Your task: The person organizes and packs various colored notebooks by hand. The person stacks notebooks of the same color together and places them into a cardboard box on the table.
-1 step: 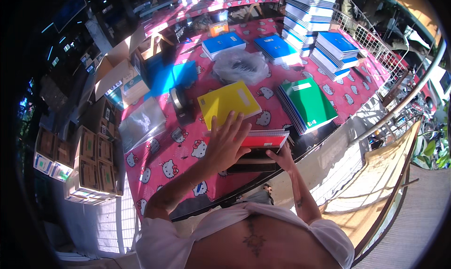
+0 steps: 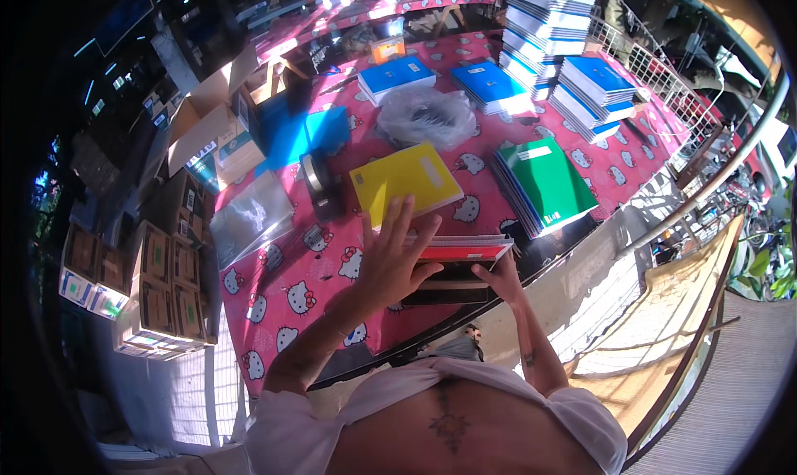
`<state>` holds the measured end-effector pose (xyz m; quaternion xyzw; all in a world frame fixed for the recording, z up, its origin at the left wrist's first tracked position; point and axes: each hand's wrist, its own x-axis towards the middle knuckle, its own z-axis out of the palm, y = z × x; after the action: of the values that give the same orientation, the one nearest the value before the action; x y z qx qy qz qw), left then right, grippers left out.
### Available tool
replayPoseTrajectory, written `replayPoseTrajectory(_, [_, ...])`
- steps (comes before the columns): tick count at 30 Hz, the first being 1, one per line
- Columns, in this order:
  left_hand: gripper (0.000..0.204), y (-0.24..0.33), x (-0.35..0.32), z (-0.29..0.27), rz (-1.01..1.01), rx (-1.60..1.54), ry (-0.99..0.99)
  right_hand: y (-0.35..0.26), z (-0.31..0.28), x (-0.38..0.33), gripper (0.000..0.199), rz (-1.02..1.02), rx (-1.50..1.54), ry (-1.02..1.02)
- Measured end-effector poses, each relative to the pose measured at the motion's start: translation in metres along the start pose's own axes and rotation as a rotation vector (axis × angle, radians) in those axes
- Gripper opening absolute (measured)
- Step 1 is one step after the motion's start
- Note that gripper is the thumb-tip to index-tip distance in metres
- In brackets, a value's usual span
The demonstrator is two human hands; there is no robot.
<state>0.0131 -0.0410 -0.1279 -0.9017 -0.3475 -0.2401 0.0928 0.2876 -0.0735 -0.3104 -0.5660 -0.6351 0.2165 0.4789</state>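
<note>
A red notebook (image 2: pixel 469 253) stands tilted at the table's near edge, its pale page edges facing up. My right hand (image 2: pixel 501 279) grips its right end, thumb on the near side. My left hand (image 2: pixel 392 255) is open, fingers spread, over the red notebook's left end, which it hides. Its fingertips reach the near edge of a yellow notebook (image 2: pixel 405 180) lying flat just beyond; whether they touch it I cannot tell. Right of these lies a stack of notebooks with a green one (image 2: pixel 548 185) on top.
A crumpled clear plastic bag (image 2: pixel 425 118), blue notebooks (image 2: pixel 397 78) and a tall notebook stack (image 2: pixel 548 35) are farther back on the pink patterned tablecloth (image 2: pixel 290 297). A tape dispenser (image 2: pixel 317 185) and clear plastic sheets (image 2: pixel 251 219) lie left. Cardboard boxes (image 2: pixel 170 284) stand beyond the left edge.
My left hand has drawn slightly nearer to me, off most of the yellow notebook. The red notebook has dipped a little, with my right hand still on it.
</note>
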Motion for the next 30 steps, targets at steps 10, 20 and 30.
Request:
replayPoseTrajectory(10, [0.067, -0.014, -0.112, 0.086, -0.715, -1.177, 0.339, -0.045, 0.023, 0.013, 0.081, 0.171, 0.515, 0.043])
replayPoseTrajectory(20, [0.02, -0.231, -0.216, 0.103, -0.611, 0.417, -0.127, -0.049, 0.011, 0.023, 0.096, 0.061, 0.504, 0.115])
replayPoseTrajectory(30, [0.028, -0.171, -0.119, 0.035, -0.613, 0.34, 0.181, -0.208, 0.062, 0.056, 0.053, -0.641, -0.556, -0.129])
